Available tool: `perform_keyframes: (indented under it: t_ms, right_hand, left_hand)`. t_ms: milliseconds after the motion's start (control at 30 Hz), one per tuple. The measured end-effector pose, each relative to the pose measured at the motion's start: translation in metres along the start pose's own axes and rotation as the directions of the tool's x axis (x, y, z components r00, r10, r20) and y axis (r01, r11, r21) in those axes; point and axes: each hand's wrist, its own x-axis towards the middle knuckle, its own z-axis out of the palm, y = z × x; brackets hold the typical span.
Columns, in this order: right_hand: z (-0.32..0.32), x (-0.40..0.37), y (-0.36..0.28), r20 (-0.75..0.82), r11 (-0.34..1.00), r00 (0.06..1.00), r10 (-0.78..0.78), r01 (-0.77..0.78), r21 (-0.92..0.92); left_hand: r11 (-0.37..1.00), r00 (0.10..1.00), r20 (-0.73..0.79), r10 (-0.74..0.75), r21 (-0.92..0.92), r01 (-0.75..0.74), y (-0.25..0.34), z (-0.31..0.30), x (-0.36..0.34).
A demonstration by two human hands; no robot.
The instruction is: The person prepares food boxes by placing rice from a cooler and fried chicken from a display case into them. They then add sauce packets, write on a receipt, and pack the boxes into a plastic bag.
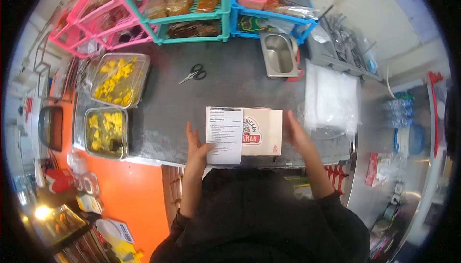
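Observation:
A light cardboard box (269, 123) with a red and black chicken logo lies near the front edge of the dark table (168, 99). A printed paper slip (224, 143) covers its left part. At the slip's left edge is my left hand (196, 147), fingers apart, the thumb resting on the paper. My right hand (297, 135) is just beyond the box's right side, its fingers extended and holding nothing.
Black-handled scissors (194, 73) lie behind the box. Two containers of yellow food (115, 80) stand at left. A metal pan (279, 55) and white plastic bags (331, 97) are at right. Pink, teal (192, 40) and blue racks line the back.

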Motion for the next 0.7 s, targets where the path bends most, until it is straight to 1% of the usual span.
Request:
perform_keyframes:
  t_ms: [33,67,100,133,167,200,233,300,333,367,400,433,500,533,567,600,633,667,700]
  right_hand:
    - [0.012,-0.01,0.014,0.144,0.985,0.989,0.035,-0.058,0.163]
    - [0.031,-0.012,0.028,0.17,0.98,0.97,-0.174,0.153,0.126]
    - [0.049,-0.011,0.037,0.201,0.928,0.906,-0.374,0.363,0.087]
    - [0.058,-0.009,0.039,0.174,0.922,0.906,-0.386,0.376,0.093]
    - [0.064,-0.004,0.037,0.189,0.937,0.929,-0.318,0.277,0.215]
    - [0.072,0.003,0.036,0.219,0.927,0.943,-0.252,0.17,0.335]
    - [0.078,0.022,0.046,0.203,0.918,0.943,-0.264,0.182,0.351]
    - [0.082,0.068,0.066,0.219,0.968,0.954,-0.206,0.167,0.187]
    - [0.108,0.049,0.039,0.156,0.927,0.922,-0.354,0.324,0.191]
    - [0.111,0.069,0.043,0.242,0.919,0.919,-0.311,0.225,0.324]
    - [0.116,0.081,0.044,0.196,0.908,0.924,-0.328,0.251,0.336]
    - [0.123,0.093,0.044,0.194,0.916,0.933,-0.303,0.229,0.329]
    - [0.123,0.105,0.044,0.208,0.934,0.947,-0.244,0.172,0.314]
    - [0.12,0.083,0.035,0.006,0.97,0.998,-0.056,0.053,0.237]
    - [0.098,0.077,0.034,-0.009,0.967,0.998,-0.065,0.065,0.248]
    - [0.069,0.071,0.035,-0.034,0.941,0.957,-0.286,0.288,0.178]
    - [0.036,0.066,0.035,-0.042,0.864,0.869,-0.492,0.494,0.1]
    - [-0.009,0.068,0.03,-0.175,0.723,0.705,-0.687,0.639,-0.265]
    - [-0.055,0.062,0.02,-0.349,0.626,0.52,-0.78,0.633,-0.455]
  left_hand:
    - [1.0,0.999,0.029,-0.013,0.015,0.013,0.001,-0.004,0.006]
    - [0.992,0.975,0.19,-0.112,-0.037,0.121,0.003,-0.007,0.01]
    - [0.97,0.916,0.35,-0.196,-0.07,0.234,0.004,-0.009,0.016]
    - [0.983,0.924,0.347,-0.158,-0.033,0.181,0.0,-0.013,0.02]
    - [0.983,0.917,0.364,-0.164,-0.022,0.184,0.0,-0.019,0.025]
    - [0.975,0.926,0.325,-0.194,-0.042,0.219,0.004,-0.027,0.03]
    - [0.966,0.931,0.285,-0.228,-0.054,0.253,0.011,-0.038,0.036]
    - [0.988,0.985,0.087,-0.148,0.056,0.143,0.027,-0.051,0.056]
    - [0.993,0.988,0.107,-0.115,0.03,0.113,0.035,-0.058,0.067]
    - [0.996,0.988,0.127,-0.087,0.002,0.087,0.041,-0.065,0.078]
    - [0.998,0.99,0.124,-0.061,-0.008,0.063,0.048,-0.065,0.086]
    - [0.999,0.993,0.113,-0.035,-0.02,0.037,0.055,-0.066,0.092]
    - [0.997,0.989,0.131,-0.072,0.002,0.072,0.061,-0.078,0.108]
    - [0.997,0.982,0.174,-0.076,0.004,0.076,0.062,-0.083,0.114]
    - [0.996,0.979,0.189,-0.081,0.056,0.071,0.062,-0.1,0.123]
    - [0.99,0.969,0.235,-0.076,0.134,0.045,0.066,-0.108,0.124]
    - [0.974,0.971,0.225,-0.078,0.223,0.027,0.076,-0.104,0.114]
    - [0.945,0.972,0.215,-0.097,0.326,0.023,0.082,-0.111,0.112]
    - [0.813,0.994,0.11,-0.019,0.58,-0.049,0.103,-0.065,0.071]
